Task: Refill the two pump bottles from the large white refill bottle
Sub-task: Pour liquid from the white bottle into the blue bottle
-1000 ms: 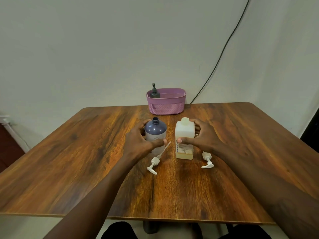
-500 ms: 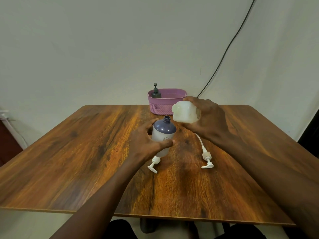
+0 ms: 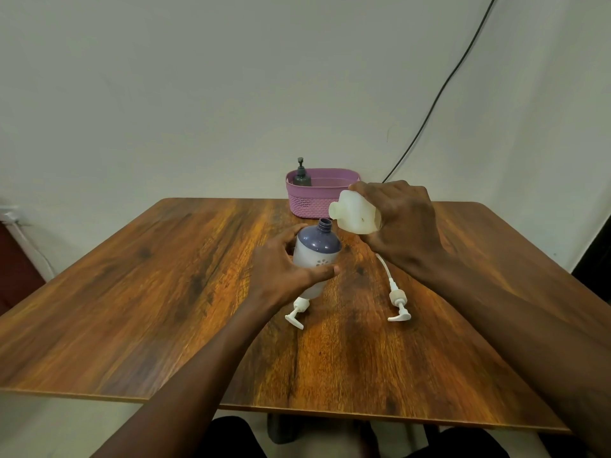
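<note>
You have one wooden table [image 3: 165,276] in front of you, and on or over it there are one open bottle, two loose pump heads, one basket, one dark pump bottle and one refill bottle.

Your left hand [image 3: 284,269] comes in from the lower left and grips the purple-shouldered bottle [image 3: 317,256] round its pale body, with the fingers behind and the thumb across the front. The bottle leans with its uncapped neck pointing up and to the right. I cannot tell whether its base touches the table. Just below it lies the first white pump head [image 3: 297,312], flat on the wood.

At the far edge stands the pink basket [image 3: 310,203], with the dark pump bottle [image 3: 301,176] upright in its left end.

Right of the purple-shouldered bottle's neck, your right hand [image 3: 403,223] holds the white refill bottle [image 3: 353,214] in the air, wrapped round its body from the right. The refill bottle is tipped on its side, and its open mouth faces left, just above and beside the neck below it.

The second white pump head [image 3: 398,302] lies under your right forearm, with its tube running up toward your wrist. One black cable [image 3: 439,94] hangs down the wall.
</note>
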A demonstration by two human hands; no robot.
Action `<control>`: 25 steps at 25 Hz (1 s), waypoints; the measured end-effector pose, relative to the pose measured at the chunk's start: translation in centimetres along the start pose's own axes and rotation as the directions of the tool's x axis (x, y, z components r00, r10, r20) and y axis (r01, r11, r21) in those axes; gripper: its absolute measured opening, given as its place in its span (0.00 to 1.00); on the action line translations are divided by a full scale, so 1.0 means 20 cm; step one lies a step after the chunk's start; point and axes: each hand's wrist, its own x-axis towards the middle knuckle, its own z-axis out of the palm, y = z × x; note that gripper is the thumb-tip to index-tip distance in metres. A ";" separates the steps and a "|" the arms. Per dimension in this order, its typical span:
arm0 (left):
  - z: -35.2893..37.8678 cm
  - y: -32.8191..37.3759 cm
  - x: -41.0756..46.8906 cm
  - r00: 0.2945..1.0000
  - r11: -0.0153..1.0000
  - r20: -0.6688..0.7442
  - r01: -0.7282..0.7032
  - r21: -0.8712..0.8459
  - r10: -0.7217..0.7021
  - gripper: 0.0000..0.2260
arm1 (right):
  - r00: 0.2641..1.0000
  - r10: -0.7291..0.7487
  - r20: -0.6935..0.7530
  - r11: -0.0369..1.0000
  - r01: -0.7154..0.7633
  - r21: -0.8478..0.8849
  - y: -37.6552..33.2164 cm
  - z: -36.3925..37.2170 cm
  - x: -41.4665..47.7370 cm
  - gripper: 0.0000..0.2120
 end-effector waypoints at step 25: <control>-0.01 -0.04 0.00 0.999 0.999 0.020 0.026 0.040 -0.026 0.36 | 0.995 -0.094 0.023 0.992 0.096 -0.079 -0.01 0.02 0.03 0.39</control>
